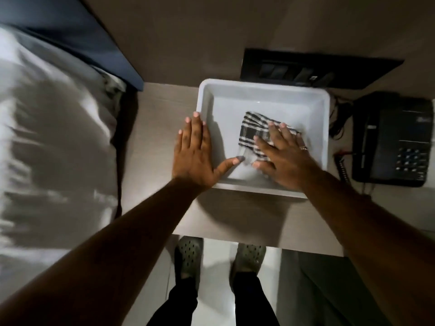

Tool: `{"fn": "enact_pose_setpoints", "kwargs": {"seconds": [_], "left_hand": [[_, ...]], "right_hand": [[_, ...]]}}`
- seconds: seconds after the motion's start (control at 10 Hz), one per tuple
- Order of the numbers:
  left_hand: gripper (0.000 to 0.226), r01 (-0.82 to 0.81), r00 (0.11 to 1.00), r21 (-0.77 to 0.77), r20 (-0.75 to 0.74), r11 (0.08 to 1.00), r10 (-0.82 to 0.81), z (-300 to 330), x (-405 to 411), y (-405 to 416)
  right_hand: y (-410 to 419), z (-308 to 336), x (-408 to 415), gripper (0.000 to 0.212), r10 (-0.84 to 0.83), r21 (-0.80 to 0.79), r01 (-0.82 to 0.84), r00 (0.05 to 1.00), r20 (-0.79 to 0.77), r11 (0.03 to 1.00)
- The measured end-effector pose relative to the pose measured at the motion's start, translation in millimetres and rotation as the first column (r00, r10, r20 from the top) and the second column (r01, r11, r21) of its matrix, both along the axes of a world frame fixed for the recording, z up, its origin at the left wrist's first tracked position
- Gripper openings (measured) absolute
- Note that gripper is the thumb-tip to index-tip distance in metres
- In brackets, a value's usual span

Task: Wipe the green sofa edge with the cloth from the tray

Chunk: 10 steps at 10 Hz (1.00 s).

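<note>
**Hands at the tray, cloth lying inside**

A person is standing at a pale bedside table (160, 128), both arms reaching over a white tray (263, 89). The striped cloth (253, 128) is lying folded in the tray's right half. The right hand (286, 156) is spreading flat over the cloth, fingers extended, gripping nothing. The left hand (194, 154) is resting open across the tray's left rim, thumb pointing inward, holding nothing. A black telephone (390, 140) is sitting just right of the tray.
</note>
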State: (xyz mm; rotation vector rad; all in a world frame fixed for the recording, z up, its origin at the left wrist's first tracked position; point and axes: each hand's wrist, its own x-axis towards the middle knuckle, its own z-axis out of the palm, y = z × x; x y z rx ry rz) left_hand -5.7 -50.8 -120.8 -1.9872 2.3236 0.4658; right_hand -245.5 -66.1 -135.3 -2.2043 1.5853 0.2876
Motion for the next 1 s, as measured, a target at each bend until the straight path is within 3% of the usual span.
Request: {"fn": "enact_pose_setpoints", "kwargs": {"seconds": [0.1, 0.3, 0.5, 0.7, 0.9, 1.0], "left_hand": [[0.118, 0.002, 1.000, -0.043, -0.003, 0.999, -0.003, -5.7, 0.0, 1.0], [0.120, -0.015, 1.000, -0.042, -0.008, 0.999, 0.014, -4.3, -1.7, 0.6], [0.121, -0.029, 1.000, -0.009, 0.007, 1.000, 0.029, -4.9, -1.3, 0.0], [0.122, -0.018, 1.000, -0.013, 0.005, 1.000, 0.018, -3.7, -2.2, 0.6], [0.123, -0.005, 1.000, 0.019, 0.015, 1.000, 0.004, -4.3, -1.0, -1.4], [0.125, 0.013, 0.999, 0.031, 0.034, 0.999, -0.014, 6.0, 0.0, -0.4]], "right_hand": [[6.6, -10.5, 8.7, 0.086, -0.029, -0.064, 0.029, 1.000, -0.003, 0.998], [5.8, -13.5, 15.4, 0.083, 0.019, -0.086, -0.024, 0.998, -0.061, 0.996], [-33.9, -10.9, -1.8, 0.097, 0.254, -0.102, -0.266, 0.960, -0.122, 0.959], [-16.6, -15.9, 24.8, 0.082, -0.033, -0.100, 0.024, 0.995, -0.089, 0.995], [-15.2, -12.6, 25.8, 0.087, -0.118, 0.001, 0.118, 0.993, -0.033, 0.993], [-20.3, 30.9, 27.3, 0.084, -0.421, 0.008, 0.442, 0.847, 0.324, 0.897]]}}
